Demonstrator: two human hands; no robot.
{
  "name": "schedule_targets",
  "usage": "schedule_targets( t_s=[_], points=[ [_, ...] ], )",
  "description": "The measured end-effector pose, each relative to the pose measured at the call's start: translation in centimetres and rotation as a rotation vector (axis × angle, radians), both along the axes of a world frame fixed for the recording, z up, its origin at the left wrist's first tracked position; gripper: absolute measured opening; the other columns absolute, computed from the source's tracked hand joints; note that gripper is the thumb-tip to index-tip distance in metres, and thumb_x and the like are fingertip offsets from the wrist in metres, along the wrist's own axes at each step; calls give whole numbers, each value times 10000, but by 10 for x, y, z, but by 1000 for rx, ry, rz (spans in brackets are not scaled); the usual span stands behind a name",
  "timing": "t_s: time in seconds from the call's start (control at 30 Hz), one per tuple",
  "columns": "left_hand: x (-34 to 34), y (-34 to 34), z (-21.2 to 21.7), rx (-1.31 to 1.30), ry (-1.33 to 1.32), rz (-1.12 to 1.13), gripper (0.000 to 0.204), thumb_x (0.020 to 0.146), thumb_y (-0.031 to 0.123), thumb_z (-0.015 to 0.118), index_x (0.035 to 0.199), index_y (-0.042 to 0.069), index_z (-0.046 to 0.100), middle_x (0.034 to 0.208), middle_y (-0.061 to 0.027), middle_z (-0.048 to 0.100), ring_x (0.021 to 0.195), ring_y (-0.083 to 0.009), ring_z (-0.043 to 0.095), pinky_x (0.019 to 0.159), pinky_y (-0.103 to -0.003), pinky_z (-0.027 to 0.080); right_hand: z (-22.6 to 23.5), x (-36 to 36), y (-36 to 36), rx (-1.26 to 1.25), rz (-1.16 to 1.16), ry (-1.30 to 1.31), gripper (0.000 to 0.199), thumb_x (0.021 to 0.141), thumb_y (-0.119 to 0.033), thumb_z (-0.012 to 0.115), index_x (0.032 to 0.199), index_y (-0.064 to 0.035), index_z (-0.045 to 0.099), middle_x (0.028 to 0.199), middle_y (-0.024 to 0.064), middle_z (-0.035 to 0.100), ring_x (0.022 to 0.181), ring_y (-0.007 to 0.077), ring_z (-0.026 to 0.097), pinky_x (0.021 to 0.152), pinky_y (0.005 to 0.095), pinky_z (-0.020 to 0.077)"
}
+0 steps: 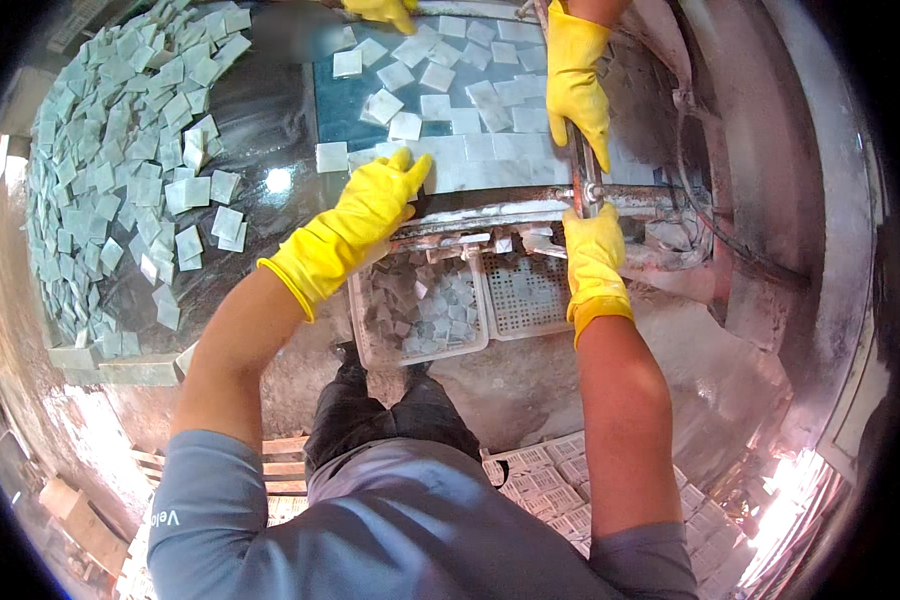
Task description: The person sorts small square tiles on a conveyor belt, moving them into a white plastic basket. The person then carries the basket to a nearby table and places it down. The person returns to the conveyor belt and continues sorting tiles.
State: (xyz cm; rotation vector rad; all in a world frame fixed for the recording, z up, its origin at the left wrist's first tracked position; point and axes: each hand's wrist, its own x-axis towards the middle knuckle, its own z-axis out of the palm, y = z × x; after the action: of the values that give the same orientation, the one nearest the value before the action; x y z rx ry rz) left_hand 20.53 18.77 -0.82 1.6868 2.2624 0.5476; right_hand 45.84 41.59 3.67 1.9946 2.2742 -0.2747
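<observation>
My left hand (370, 205), in a yellow rubber glove, lies at the near left end of a row of pale square stone tiles (475, 160). Its fingers are apart, touching the wet table edge and the tiles there. My right hand (596, 255), gloved the same way, is closed at the near end of a metal bar (582, 165) that crosses the tile row; its fingertips are partly hidden. A co-worker's yellow-gloved hand (578, 95) reaches onto the far part of that bar. Another yellow glove (382, 10) shows at the top edge. Loose tiles (437, 77) lie behind the row.
A large heap of square tiles (120, 150) covers the dark table on the left. Below the table edge stand two plastic crates (420, 355) with tile pieces inside. Pipes and a hose (685, 150) run along the right. Stacked tile sheets (540, 480) lie behind me.
</observation>
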Motion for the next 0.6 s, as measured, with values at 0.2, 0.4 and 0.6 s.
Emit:
schedule_targets(
  t_s=[0.2, 0.4, 0.6],
  points=[
    [2, 5, -2, 39, 4, -172, 291, 861, 89, 721, 1152, 67, 721, 1104, -205, 727, 1012, -412, 711, 844, -492, 591, -1, 2, -2, 35, 7, -6, 685, 820, -478, 769, 1330, -40, 636, 1216, 266, 748, 1160, 441, 719, 999, 528, 553],
    [-96, -14, -44, 238, -37, 23, 460, 842, 103, 774, 1293, 45, 708, 1282, -234, 721, 1152, -410, 707, 976, -451, 579, 2, -1, -2, 14, 25, 10, 639, 826, -488, 778, 1269, -44, 654, 1225, 250, 747, 1138, 434, 725, 966, 530, 564],
    [-97, 7, -41, 126, -139, 168, 314, 858, 269, 809, 1097, 66, 788, 1390, -253, 677, 1244, -442, 663, 1070, -476, 529, 2, -2, -3, 40, 31, 47, 642, 819, -475, 789, 1262, -30, 655, 1197, 247, 744, 1117, 446, 720, 954, 529, 563]
  ],
)
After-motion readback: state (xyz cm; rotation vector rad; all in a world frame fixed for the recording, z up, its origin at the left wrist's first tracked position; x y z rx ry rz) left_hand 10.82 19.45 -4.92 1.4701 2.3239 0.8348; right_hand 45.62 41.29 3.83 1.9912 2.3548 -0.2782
